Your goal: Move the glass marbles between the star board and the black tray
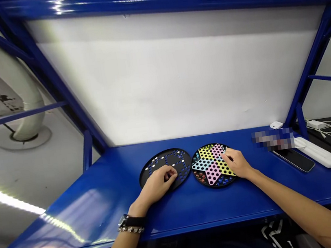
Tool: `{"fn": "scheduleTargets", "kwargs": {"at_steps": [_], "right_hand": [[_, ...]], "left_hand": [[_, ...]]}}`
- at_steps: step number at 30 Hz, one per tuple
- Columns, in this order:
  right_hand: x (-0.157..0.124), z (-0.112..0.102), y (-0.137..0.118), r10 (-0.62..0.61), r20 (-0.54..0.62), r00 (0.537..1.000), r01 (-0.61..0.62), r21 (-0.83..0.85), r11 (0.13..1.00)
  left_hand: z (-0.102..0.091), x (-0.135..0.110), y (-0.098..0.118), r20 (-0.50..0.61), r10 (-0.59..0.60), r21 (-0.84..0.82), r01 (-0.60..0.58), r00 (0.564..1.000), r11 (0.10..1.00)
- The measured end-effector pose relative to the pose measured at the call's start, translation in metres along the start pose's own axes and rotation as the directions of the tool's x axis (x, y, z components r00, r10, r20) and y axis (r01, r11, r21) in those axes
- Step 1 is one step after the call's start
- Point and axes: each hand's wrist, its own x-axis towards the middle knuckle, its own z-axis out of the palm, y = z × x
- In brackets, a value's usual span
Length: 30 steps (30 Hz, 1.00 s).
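Two round game boards lie side by side on a blue table (102, 202). The left board (170, 160) is black with rows of holes and a few white pegs. My left hand (158, 184) rests on its near edge with fingers curled in a pinch; what they hold is too small to make out. The right board (209, 163) bears a star of yellow, pink and light blue with small marbles in its holes. My right hand (237, 163) lies over its right side, fingertips bent down onto the star. A watch and bracelet sit on my left wrist.
A dark phone (295, 159) and a white power strip (317, 154) lie at the table's right, with white chargers and cables (328, 125) beyond. Blue frame beams (313, 58) rise at both sides. A white wall stands behind the table.
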Motion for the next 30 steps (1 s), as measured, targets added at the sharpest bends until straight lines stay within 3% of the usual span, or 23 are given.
{"fn": "scheduleTargets", "kwargs": {"at_steps": [5,10,12,15,19,22,26,30], "right_hand": [[-0.002,-0.002,-0.001,0.032,-0.077,0.996,-0.025,0.089,0.996],[0.001,-0.009,0.003,0.225,-0.21,0.951,-0.132,0.382,0.915],[0.004,-0.014,0.006,0.272,-0.29,0.918,-0.131,0.425,0.896],[0.008,-0.019,0.01,0.302,-0.387,0.871,-0.139,0.395,0.908],[0.01,-0.021,0.015,0.323,-0.395,0.86,-0.164,0.385,0.908],[0.011,-0.019,0.019,0.317,-0.379,0.87,-0.168,0.377,0.911],[0.013,-0.018,0.022,0.314,-0.379,0.871,-0.162,0.381,0.91],[0.013,-0.018,0.021,0.306,-0.377,0.874,-0.159,0.372,0.914]], "left_hand": [[-0.001,-0.001,0.0,-0.009,0.004,-0.016,-0.004,1.0,1.0],[-0.004,0.0,0.009,-0.076,0.037,-0.089,-0.044,0.996,0.995],[-0.003,0.002,0.028,-0.113,0.07,-0.137,-0.085,0.991,0.987],[0.006,0.011,0.075,-0.115,0.207,-0.159,-0.224,0.972,0.962],[0.041,0.037,0.137,-0.075,0.456,-0.041,-0.46,0.887,0.887],[0.073,0.061,0.162,0.016,0.526,0.081,-0.525,0.85,0.847],[0.096,0.079,0.165,0.117,0.525,0.209,-0.537,0.843,0.817],[0.089,0.07,0.15,0.168,0.588,0.281,-0.611,0.791,0.74]]}}
